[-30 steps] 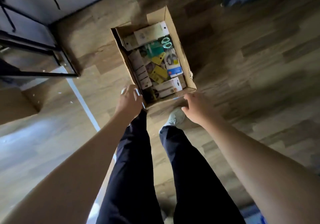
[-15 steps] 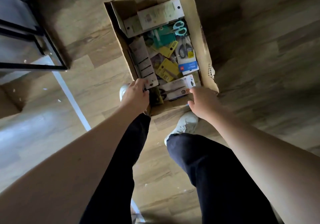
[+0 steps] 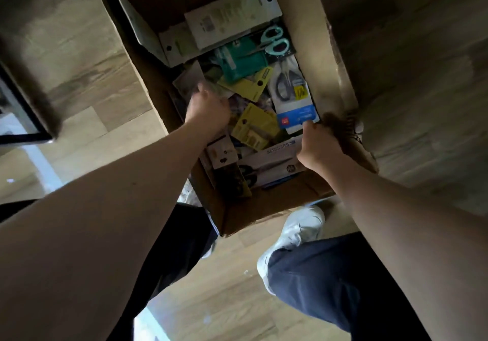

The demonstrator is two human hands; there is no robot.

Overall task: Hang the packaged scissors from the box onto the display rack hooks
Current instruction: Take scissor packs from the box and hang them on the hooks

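The left hand (image 3: 206, 108) is down inside the cardboard box (image 3: 266, 208), fingers curled into the heap of packages near the left wall; motion blur hides the fingertips, so whether it actually grips a pack cannot be told. The right hand (image 3: 317, 145) is curled at the right side of the box, its fingertips at the lower edge of a white-and-blue scissors card (image 3: 295, 103); it seems to pinch that card, though the thumb is hidden. Under its wrist lies a long white carton (image 3: 269, 161) printed with grey lettering. The packaged scissors fill the box in a loose jumble: flat yellow hang cards (image 3: 253, 126) with punched holes, a teal pack (image 3: 243, 60), mint-handled scissors (image 3: 274, 40) on a dark backing, and pale printed cartons (image 3: 232, 15) leaning at the far end. The box is plain brown corrugated board with flaps open, standing on wood-grain plank flooring (image 3: 79, 58). A white sneaker (image 3: 298, 229) and dark trouser legs (image 3: 338, 282) are just beside its near wall.
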